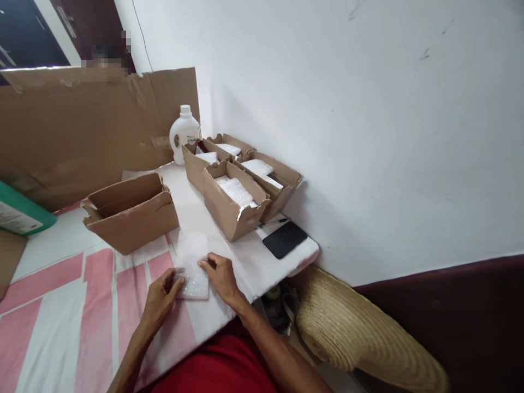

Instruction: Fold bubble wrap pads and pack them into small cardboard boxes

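Note:
A small flat packet of white bubble wrap (pixel 195 283) lies on the pink-and-white striped cloth (pixel 94 305) near the table's front edge. My left hand (pixel 160 297) grips its left side with curled fingers. My right hand (pixel 221 275) presses on its right side, fingers bent over the edge. A loose sheet of bubble wrap (pixel 190 245) lies just behind the packet.
An open empty cardboard box (pixel 131 213) stands behind my left hand. Several cardboard boxes (pixel 235 204) holding bubble-wrapped items sit at the back right, with a white bottle (pixel 184 134) behind. A black phone (pixel 285 239) lies by the table's edge. A woven straw hat (pixel 360 333) sits below right.

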Available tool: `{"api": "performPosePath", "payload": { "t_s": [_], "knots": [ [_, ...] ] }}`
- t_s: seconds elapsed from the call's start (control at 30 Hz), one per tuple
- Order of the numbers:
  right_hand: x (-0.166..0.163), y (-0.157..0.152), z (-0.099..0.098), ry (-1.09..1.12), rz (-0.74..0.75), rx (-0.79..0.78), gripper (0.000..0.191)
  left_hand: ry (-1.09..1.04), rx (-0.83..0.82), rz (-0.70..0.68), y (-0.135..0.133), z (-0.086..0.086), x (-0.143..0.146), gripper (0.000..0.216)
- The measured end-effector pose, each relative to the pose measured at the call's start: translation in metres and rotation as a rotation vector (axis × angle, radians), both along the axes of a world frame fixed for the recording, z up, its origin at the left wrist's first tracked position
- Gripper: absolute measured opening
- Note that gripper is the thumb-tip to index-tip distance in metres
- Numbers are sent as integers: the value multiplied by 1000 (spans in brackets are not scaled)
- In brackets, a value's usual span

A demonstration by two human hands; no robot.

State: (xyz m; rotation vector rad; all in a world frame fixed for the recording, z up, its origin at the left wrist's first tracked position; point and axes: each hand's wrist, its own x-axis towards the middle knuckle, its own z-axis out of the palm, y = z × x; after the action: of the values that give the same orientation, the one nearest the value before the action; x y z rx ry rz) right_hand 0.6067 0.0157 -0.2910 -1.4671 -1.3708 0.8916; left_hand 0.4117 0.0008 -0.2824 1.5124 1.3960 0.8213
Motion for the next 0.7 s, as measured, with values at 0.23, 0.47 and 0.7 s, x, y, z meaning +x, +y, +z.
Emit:
{"api": "performPosePath", "payload": {
  "t_s": [0.23, 0.47, 0.7],
  "knots": [
    [-4, 12, -7, -144, -51, 7, 12, 184, 144, 109, -4, -11, 1, 57],
    [-8, 8, -13, -269, -102, 52, 16, 407, 486, 153, -12, -5, 13, 49],
    [-10, -9, 6, -496, 59, 366, 41, 712, 858, -97, -39, -18, 31, 35]
  ]
}}
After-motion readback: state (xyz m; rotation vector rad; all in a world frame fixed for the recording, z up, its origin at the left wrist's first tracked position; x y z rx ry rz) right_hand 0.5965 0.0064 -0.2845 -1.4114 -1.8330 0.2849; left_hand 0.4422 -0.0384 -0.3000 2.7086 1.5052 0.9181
